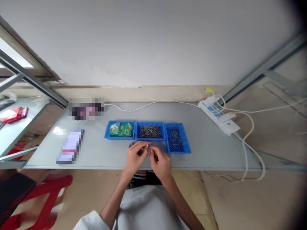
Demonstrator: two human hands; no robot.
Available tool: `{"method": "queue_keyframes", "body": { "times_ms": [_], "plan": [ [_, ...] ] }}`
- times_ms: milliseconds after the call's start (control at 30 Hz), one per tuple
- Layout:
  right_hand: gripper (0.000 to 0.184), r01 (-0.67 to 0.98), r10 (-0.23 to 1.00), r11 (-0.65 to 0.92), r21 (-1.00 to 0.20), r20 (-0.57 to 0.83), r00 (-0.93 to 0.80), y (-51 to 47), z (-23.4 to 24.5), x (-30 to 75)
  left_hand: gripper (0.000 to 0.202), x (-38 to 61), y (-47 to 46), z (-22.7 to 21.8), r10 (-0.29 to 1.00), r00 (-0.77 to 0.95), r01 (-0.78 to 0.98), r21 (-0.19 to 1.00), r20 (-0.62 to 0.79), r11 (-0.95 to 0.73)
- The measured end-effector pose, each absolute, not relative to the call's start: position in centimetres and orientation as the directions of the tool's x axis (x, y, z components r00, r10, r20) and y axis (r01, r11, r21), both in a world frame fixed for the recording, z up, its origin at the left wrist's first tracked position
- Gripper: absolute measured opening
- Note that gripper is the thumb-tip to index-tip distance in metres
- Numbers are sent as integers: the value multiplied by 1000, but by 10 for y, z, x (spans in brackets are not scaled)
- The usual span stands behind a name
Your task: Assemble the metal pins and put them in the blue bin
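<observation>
Both hands meet over the front edge of the grey surface (216, 150). The left hand (134, 157) has its grip pinched on a small pale-tipped metal piece (147, 146), held just above the surface. The right hand (161, 163) curls its fingertips against the same piece, though I cannot tell whether its grip is clenched on it. Just behind them stand three blue plastic trays side by side: one of green and silver parts (120, 129), and a middle tray (150, 131) and a right tray (177, 139) of thin metal pins. A white power strip (219, 116) lies far right.
</observation>
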State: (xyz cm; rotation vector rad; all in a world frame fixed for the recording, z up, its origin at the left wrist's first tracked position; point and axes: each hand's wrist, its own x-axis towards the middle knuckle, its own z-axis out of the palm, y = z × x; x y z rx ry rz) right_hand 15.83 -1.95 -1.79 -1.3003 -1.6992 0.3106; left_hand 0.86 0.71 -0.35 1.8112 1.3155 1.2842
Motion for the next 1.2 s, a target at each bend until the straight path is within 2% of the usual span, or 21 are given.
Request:
{"method": "queue_keyframes", "body": {
  "times_ms": [700, 967, 1200],
  "plan": [
    [21, 610, 863, 374, -698, 502, 46, -23, -19, 159, 21, 7, 9, -6, 924, 127, 379, 843, 362, -382],
    [15, 541, 861, 358, -761, 493, 124, -19, -14, 159, 21, 6, 8, -8, 918, 132, 370, 841, 373, -395],
    [10, 535, 840, 385, -752, 526, 134, -21, 6, 153, 21, 6, 8, 0, 914, 138, 334, 851, 381, -405]
  ]
}}
